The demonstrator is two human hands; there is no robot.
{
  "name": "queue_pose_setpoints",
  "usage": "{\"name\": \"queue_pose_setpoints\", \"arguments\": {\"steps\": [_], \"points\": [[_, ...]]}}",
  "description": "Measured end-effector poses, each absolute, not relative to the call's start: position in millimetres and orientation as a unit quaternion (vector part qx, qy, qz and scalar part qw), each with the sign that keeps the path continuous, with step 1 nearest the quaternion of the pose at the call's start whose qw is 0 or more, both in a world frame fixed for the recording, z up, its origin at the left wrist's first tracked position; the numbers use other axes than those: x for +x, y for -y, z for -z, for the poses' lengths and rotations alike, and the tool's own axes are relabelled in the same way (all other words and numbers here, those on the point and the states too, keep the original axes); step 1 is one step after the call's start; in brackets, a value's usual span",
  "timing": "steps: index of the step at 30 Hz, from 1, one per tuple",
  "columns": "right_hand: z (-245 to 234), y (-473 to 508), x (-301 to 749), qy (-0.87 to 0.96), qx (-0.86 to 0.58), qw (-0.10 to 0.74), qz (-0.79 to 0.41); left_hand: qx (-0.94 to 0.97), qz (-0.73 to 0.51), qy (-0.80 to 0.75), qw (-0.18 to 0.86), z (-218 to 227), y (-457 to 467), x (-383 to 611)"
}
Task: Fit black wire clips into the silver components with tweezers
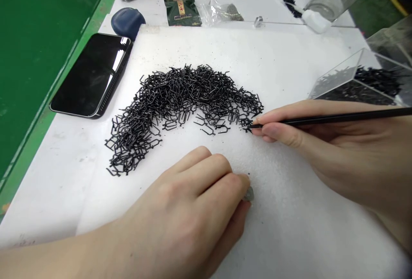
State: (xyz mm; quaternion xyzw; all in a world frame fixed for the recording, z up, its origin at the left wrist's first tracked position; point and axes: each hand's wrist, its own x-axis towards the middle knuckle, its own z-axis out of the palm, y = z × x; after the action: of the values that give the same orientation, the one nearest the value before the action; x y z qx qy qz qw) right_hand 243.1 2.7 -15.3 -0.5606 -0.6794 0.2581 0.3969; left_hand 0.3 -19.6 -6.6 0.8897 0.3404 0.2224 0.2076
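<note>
Right fingers: our right hand [309,146] pinches narrowly on a thin black stick [334,119], its tip touching the right end of the black bent wire pieces [183,107].

Left fingers: our left hand [189,201] curls closed around a small grey lump [248,194], mostly hidden, just below those pieces.

Wire pieces: a curved, tangled band in the middle of the white foam sheet [289,231].

Counter, left edge: a black smartphone [92,75] lies face up beside the foam, a dark blue pouch [128,23] just beyond it.

Counter, far edge: a green packet [182,9] stands near the foam.

Counter, right side: a clear acrylic bin [357,82] holds more black wire pieces.
</note>
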Motion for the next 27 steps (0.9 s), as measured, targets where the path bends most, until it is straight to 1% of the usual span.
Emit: {"name": "queue_pose_setpoints", "arguments": {"steps": [4, 13, 18, 27], "points": [[16, -2, 244, 0.679, -0.564, 0.4, -0.247, 0.889, -0.224, -0.34, 0.208, 7, 20, 0], [9, -1, 242, 0.657, -0.584, 0.387, -0.278, 0.888, -0.214, -0.345, 0.217, 8, 23, -6], [9, -3, 243, 0.666, -0.581, 0.38, -0.274, 0.881, -0.248, -0.334, 0.224, 9, 29, -11], [11, -2, 241, 0.67, -0.578, 0.379, -0.271, 0.882, -0.247, -0.331, 0.229, 7, 32, -10]]}}
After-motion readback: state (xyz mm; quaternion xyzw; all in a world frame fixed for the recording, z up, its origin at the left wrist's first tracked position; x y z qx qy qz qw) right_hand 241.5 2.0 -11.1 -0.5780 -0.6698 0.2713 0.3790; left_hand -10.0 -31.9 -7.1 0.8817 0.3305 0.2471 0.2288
